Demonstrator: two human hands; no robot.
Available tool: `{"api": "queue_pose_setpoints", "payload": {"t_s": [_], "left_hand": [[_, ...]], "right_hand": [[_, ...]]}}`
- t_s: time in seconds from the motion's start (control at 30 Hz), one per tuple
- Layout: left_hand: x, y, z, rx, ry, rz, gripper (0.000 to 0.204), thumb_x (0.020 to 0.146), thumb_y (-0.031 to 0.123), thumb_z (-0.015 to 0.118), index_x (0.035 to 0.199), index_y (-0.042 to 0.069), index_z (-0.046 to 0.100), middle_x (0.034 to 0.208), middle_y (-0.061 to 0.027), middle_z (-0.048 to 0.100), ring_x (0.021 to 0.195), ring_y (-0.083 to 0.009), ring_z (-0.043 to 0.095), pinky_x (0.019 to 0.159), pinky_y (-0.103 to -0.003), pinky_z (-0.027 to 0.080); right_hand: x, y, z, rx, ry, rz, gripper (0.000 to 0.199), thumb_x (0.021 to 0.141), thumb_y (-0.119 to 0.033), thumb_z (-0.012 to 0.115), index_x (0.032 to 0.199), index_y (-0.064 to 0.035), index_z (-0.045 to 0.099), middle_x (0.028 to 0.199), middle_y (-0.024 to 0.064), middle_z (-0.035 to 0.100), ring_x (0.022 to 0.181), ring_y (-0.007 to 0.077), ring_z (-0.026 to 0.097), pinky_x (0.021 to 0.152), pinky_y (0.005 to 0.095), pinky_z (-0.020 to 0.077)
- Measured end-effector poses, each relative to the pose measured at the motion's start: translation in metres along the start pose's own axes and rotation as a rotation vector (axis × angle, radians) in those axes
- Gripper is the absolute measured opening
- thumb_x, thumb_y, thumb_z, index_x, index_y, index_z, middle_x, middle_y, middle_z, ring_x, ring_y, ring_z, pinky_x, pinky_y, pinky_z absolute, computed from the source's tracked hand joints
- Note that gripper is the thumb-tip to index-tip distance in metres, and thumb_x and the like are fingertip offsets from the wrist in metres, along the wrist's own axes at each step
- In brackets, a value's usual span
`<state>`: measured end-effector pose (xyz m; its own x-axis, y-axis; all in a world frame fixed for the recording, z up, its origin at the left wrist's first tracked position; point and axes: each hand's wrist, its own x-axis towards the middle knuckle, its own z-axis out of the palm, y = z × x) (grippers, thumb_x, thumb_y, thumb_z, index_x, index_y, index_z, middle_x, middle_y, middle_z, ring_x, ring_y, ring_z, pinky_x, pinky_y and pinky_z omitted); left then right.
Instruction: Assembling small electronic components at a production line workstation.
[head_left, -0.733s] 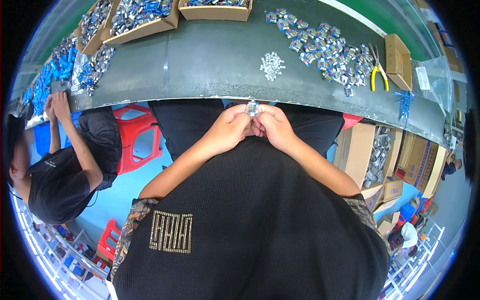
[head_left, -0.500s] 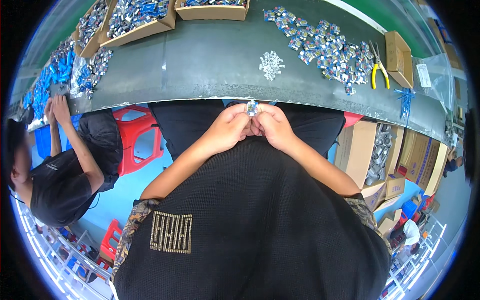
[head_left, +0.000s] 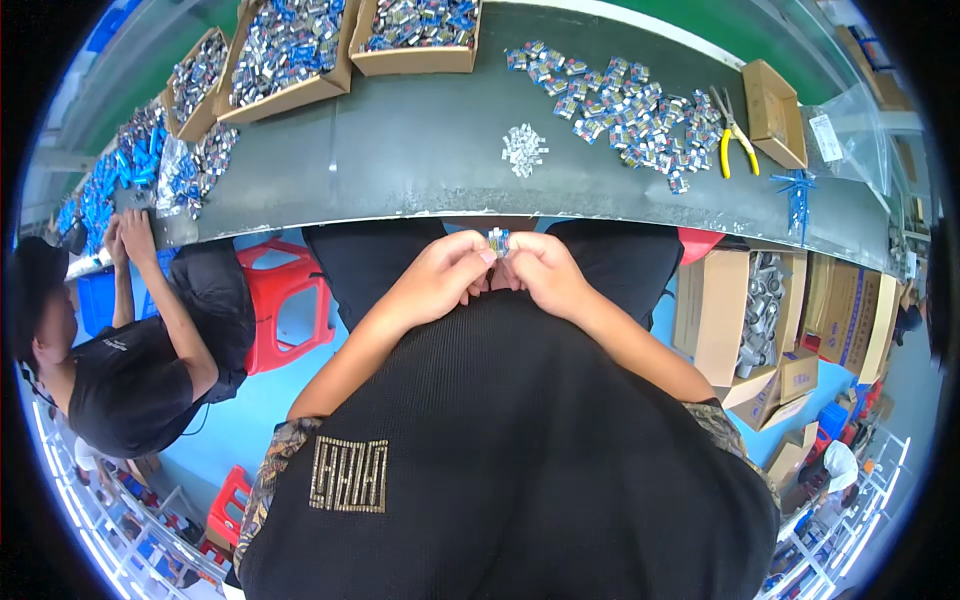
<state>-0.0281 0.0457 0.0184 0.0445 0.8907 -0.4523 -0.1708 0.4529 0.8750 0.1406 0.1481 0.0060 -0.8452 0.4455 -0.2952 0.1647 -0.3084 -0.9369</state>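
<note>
My left hand (head_left: 440, 278) and my right hand (head_left: 540, 275) stay pressed together at my lap, fingertips of both pinching one small blue-and-silver metal part (head_left: 497, 239) between them, just below the near edge of the long dark grey work surface (head_left: 400, 150). Since a moment ago almost nothing has shifted: the part sits in the same pinch at the same height, so I judge the fiddling with it is not finished. It is too small for me to say which way it faces.

Just beyond my hands, up on the surface, lies a little heap of pale silver clips (head_left: 523, 150). Past my right hand spreads a loose scatter of blue-and-silver parts (head_left: 620, 100) of what looks like the same kind, then yellow-handled pliers (head_left: 735, 140) and a small closed cardboard box (head_left: 775, 100).

Farther out past my left hand stand three open cardboard boxes (head_left: 415, 62), each filled nearly to the rim with mixed silver and blue parts. Below my right elbow an open brown carton (head_left: 710, 320) on the floor holds silver metal pieces. Off to my left a person in a black shirt (head_left: 130, 370) works at the same surface beside a red plastic stool (head_left: 290, 300).
</note>
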Motion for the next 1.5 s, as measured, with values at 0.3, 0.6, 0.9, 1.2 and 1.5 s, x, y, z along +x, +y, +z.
{"api": "queue_pose_setpoints", "payload": {"t_s": [0.3, 0.6, 0.9, 1.2, 1.5], "left_hand": [[0.009, 0.069, -0.014, -0.038, 0.441, 0.402, 0.019, 0.091, 0.017, 0.066, 0.098, 0.000, 0.063, 0.079, -0.0017, 0.063, 0.068, -0.0066, 0.057, 0.060, -0.022, 0.047], [0.083, 0.162, -0.125, 0.708, 0.981, 0.455, 0.043, 0.088, 0.039, 0.065, 0.106, 0.000, 0.068, 0.077, -0.0101, 0.069, 0.067, -0.0154, 0.063, 0.064, -0.030, 0.048], [0.071, 0.103, -0.017, 0.417, 0.611, 0.624, 0.021, 0.090, 0.019, 0.064, 0.100, 0.001, 0.068, 0.070, -0.0019, 0.064, 0.061, -0.0045, 0.053, 0.056, -0.022, 0.044], [0.072, 0.090, 0.021, 0.548, 0.440, 0.621, 0.016, 0.089, 0.011, 0.065, 0.100, 0.001, 0.068, 0.082, -0.0061, 0.066, 0.069, -0.0121, 0.061, 0.063, -0.025, 0.049], [0.125, 0.109, 0.034, 1.264, 0.374, 0.802, 0.026, 0.080, 0.021, 0.070, 0.104, 0.013, 0.070, 0.088, -0.0062, 0.059, 0.089, -0.0251, 0.059, 0.074, -0.037, 0.049]], "right_hand": [[0.005, -0.070, -0.019, -0.704, 0.392, -0.498, 0.010, 0.086, -0.008, 0.064, 0.093, -0.0028, 0.065, 0.078, 0.0059, 0.058, 0.064, 0.0123, 0.057, 0.058, 0.0258, 0.0449], [0.038, -0.060, -0.060, -0.999, 0.562, -0.604, 0.014, 0.079, -0.007, 0.071, 0.093, -0.0057, 0.070, 0.084, 0.0068, 0.060, 0.072, 0.0201, 0.061, 0.063, 0.0302, 0.0492], [0.030, -0.067, -0.056, -0.723, 0.580, -0.515, 0.007, 0.088, -0.008, 0.061, 0.092, -0.0017, 0.060, 0.078, 0.0061, 0.058, 0.069, 0.0167, 0.059, 0.063, 0.0287, 0.0476], [-0.002, -0.045, -0.080, -0.233, 0.655, -0.408, 0.013, 0.101, -0.013, 0.044, 0.098, -0.0016, 0.051, 0.077, 0.0019, 0.053, 0.064, 0.0078, 0.050, 0.059, 0.0223, 0.0426], [-0.005, -0.049, -0.096, 0.047, 0.585, -0.283, 0.015, 0.098, -0.016, 0.053, 0.095, -0.0015, 0.056, 0.076, 0.0033, 0.059, 0.063, 0.0090, 0.057, 0.053, 0.0202, 0.0428]]}}
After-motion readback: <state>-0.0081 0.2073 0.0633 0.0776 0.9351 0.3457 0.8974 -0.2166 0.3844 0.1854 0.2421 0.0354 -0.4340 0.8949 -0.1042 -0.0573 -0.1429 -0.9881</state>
